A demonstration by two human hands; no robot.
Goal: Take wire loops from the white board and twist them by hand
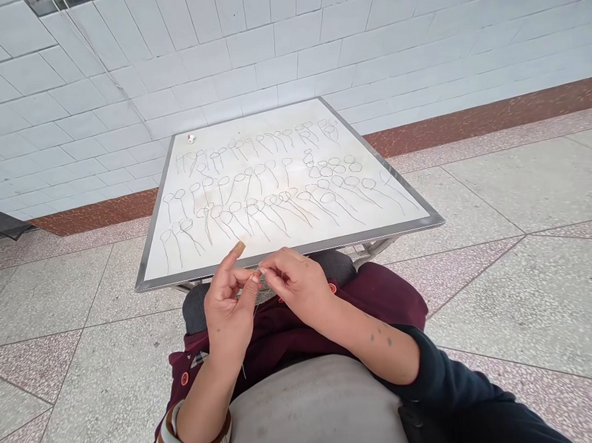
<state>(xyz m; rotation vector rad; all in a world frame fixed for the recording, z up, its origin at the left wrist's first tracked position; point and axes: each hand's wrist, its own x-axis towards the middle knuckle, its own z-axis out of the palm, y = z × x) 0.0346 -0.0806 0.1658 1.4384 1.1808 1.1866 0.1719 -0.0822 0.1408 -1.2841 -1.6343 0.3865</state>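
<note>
My left hand (232, 297) is at the near edge of the table, its thumb and a finger pinched on a thin wire or thread (256, 307). A tan wrap covers the tip of its raised finger. Fingertips touching those of the left, my right hand (295, 281) is closed in a pinch at the same strand. Part of the strand hangs below the hands; the end between the fingertips is too small to make out. Beyond them, several thin looped wires (329, 197) with long tails lie in rows on the white tabletop (255, 242).
A grey metal rim (295, 242) edges the table. Near its far left corner sits a small white and red item (191, 139). Behind stands a white tiled wall (294, 63). Dark red cloth (391, 296) covers my lap, and speckled floor (535, 293) spreads around.
</note>
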